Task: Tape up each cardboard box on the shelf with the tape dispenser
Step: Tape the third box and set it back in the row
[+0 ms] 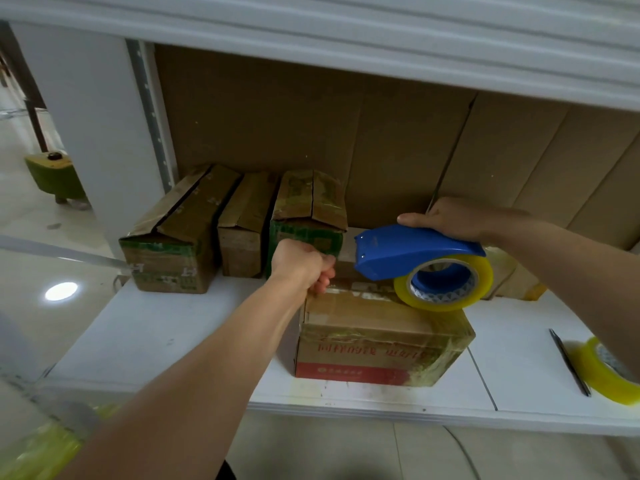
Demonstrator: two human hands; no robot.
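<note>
The dispenser [412,252] is gripped by the right hand [446,218] over the box [377,336], whose far-left top corner is clutched by the left hand [301,266].

Stockroom: white metal shelving [346,400] with taped cardboard boxes [166,244]

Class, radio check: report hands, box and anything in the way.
Left hand gripping the box at its top edge. Right hand holding the tape dispenser over it. Nothing in the way.
</note>
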